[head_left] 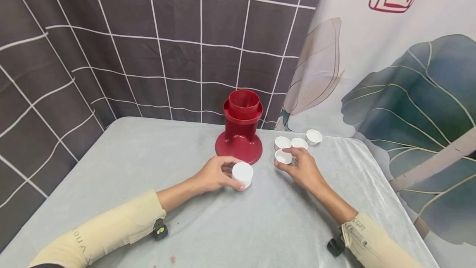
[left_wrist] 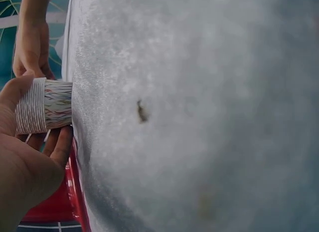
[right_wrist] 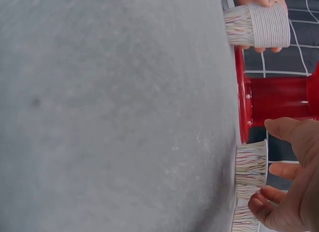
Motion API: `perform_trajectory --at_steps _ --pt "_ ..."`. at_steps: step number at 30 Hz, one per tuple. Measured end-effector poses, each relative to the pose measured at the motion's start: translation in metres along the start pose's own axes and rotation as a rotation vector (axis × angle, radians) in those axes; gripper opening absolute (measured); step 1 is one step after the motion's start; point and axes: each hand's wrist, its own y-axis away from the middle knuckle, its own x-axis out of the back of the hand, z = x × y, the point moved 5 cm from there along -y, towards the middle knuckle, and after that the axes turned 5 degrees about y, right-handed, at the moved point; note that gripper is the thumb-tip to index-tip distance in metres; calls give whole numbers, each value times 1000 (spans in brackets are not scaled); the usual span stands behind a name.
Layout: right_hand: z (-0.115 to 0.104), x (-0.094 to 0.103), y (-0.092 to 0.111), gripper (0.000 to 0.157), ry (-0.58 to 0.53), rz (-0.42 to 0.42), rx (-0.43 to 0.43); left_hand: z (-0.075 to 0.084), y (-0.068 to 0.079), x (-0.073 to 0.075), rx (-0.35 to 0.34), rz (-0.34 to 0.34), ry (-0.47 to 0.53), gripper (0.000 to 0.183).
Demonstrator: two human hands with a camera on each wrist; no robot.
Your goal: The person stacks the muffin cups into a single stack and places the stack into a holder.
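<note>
My left hand (head_left: 217,175) grips a stack of small white paper cups (head_left: 242,175) upright on the table, thumb at the near side and fingers behind. Its rims are tightly nested, and colored wavy lines mark the lowest cup's wall in the left wrist view. To the right, my right hand (head_left: 303,168) is spread around a single paper cup (head_left: 284,157), thumb on the near side and a finger beyond it. In the right wrist view, a gap shows between the thumb (right_wrist: 281,128) and that cup (right_wrist: 251,163). More paper cups (head_left: 282,142) stand just behind it.
A red stand (head_left: 241,135) with a round base and open cylindrical top stands at the table's back, between and beyond the hands. One paper cup (head_left: 314,136) sits near the back edge. Grey cloth covers the table (head_left: 208,226); a dark grid curtain (head_left: 178,61) hangs behind.
</note>
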Motion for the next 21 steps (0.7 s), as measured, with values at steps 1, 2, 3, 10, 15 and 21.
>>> perform_trajectory --at_steps 1,2,3,10,15,21 --pt "0 0 0 58 1 -2 -2 0 0 0 -1 0 1 60" --pt "1 0 0 58 3 -2 -4 -1 0 0 -1 -1 3 60" --pt "1 -1 0 59 5 -4 -8 -1 -1 0 0 -2 6 60" --pt "3 -2 -1 57 34 -6 -4 0 0 -1 4 -7 17 60" --pt "2 -4 -2 52 25 -7 12 0 -1 0 6 -5 25 60" --pt "3 -6 -3 51 12 -8 11 0 -1 1 9 -1 27 60"
